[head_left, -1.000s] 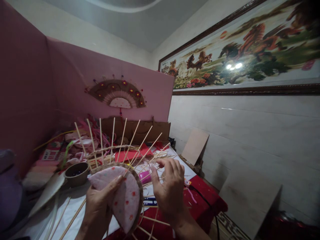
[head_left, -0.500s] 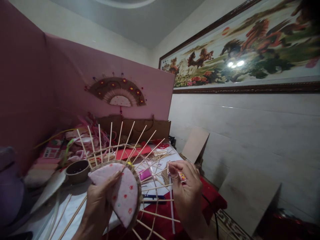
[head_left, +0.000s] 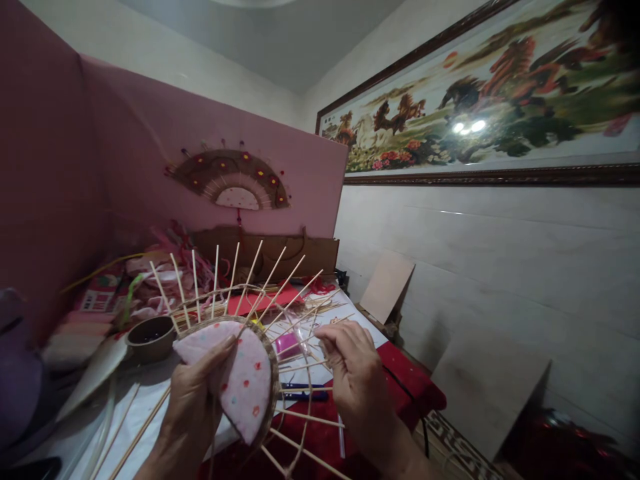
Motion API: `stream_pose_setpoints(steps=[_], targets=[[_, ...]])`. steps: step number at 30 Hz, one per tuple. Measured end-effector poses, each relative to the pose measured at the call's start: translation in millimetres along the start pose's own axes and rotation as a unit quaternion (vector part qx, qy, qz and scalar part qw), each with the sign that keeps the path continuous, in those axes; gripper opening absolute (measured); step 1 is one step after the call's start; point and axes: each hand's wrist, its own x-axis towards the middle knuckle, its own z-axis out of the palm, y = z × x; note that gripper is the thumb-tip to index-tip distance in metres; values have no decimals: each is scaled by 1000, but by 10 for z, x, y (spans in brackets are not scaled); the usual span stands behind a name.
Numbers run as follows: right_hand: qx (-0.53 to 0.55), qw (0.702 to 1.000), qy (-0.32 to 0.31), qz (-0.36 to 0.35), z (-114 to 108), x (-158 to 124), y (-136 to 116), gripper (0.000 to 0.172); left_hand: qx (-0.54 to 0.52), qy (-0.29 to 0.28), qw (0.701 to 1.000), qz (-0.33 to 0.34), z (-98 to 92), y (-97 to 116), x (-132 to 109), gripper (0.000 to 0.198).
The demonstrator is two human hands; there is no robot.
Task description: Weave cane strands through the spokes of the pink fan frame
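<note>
My left hand (head_left: 193, 393) grips a half-made stick fan by its padded centre (head_left: 250, 383), a pale pink half-round cloth with small red and blue motifs. Its thumb presses on the cloth. Thin wooden sticks (head_left: 216, 280) radiate from the rim, with brown twine (head_left: 237, 321) wound along it. A loose loop of twine runs across the sticks farther out. My right hand (head_left: 355, 377) is closed, thumb against fingers, at the stick tips on the fan's right side. Whatever lies between its fingertips is too small to make out.
A finished fan (head_left: 235, 177) hangs on the pink panel (head_left: 135, 120). Behind my left hand are a brown bowl (head_left: 150, 339) and ribbon piles (head_left: 175, 263). A blue-handled tool (head_left: 305, 393) and red paper (head_left: 260, 300) lie beyond the fan. Red cloth (head_left: 410, 380) covers the table's right corner.
My right hand has moved left, closer to the fan's sticks, and its back now faces me more. The left hand keeps hold of the fan. The whole view has shifted slightly.
</note>
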Motion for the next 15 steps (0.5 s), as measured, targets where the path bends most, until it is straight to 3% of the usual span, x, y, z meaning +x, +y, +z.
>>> stream_pose_setpoints(steps=[6, 15], targets=[[4, 997, -69, -22, 38, -6, -65, 39, 5, 5, 1000, -4, 8, -3, -2, 18], [-8, 998, -54, -26, 48, -3, -85, 40, 16, 0, 1000, 4, -4, -13, -2, 16]])
